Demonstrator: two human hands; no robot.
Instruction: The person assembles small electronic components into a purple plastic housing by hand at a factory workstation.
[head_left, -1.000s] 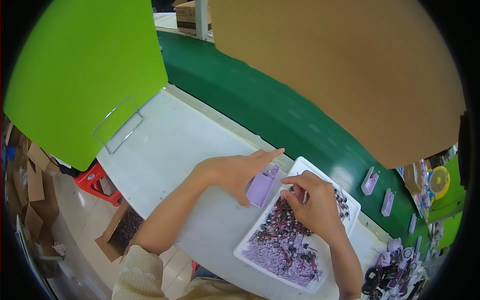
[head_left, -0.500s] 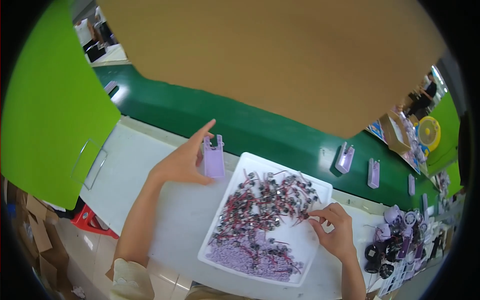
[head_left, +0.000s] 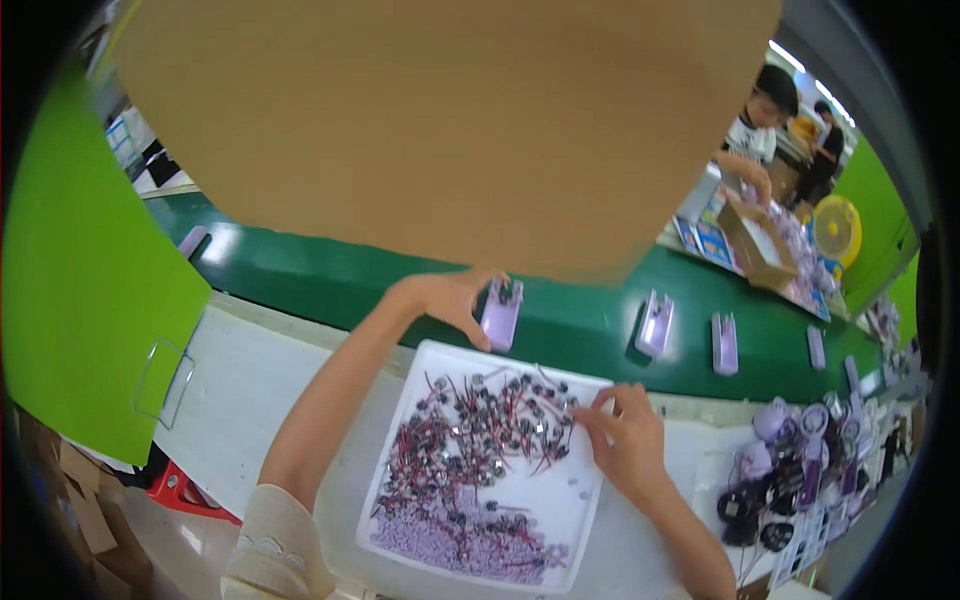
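My left hand (head_left: 450,300) reaches over the near edge of the green belt, thumb and forefinger curved around the two ends of a light purple plastic housing (head_left: 502,320). Two small prongs stand at the housing's far end. Over the right side of a white tray (head_left: 592,500), my right hand (head_left: 628,435) pinches a small wired part (head_left: 573,411), mostly hidden by the fingertips. Small black and silver parts with red wires (head_left: 450,430) heap across the tray's far and left portions. Tiny purple plastic pieces (head_left: 450,550) fill its near side.
More purple housings (head_left: 655,325) stand along the green belt (head_left: 590,300). A brown board (head_left: 430,130) hangs above it. Fan parts and motors (head_left: 775,480) pile at the right. A green panel (head_left: 90,270) rises on the left. Beyond the belt, a person (head_left: 755,135) works beside a carton.
My left hand and the purple housing have moved right and away, from the white tabletop to over the green belt. My right hand stays at the tray's right side. The view has shifted.
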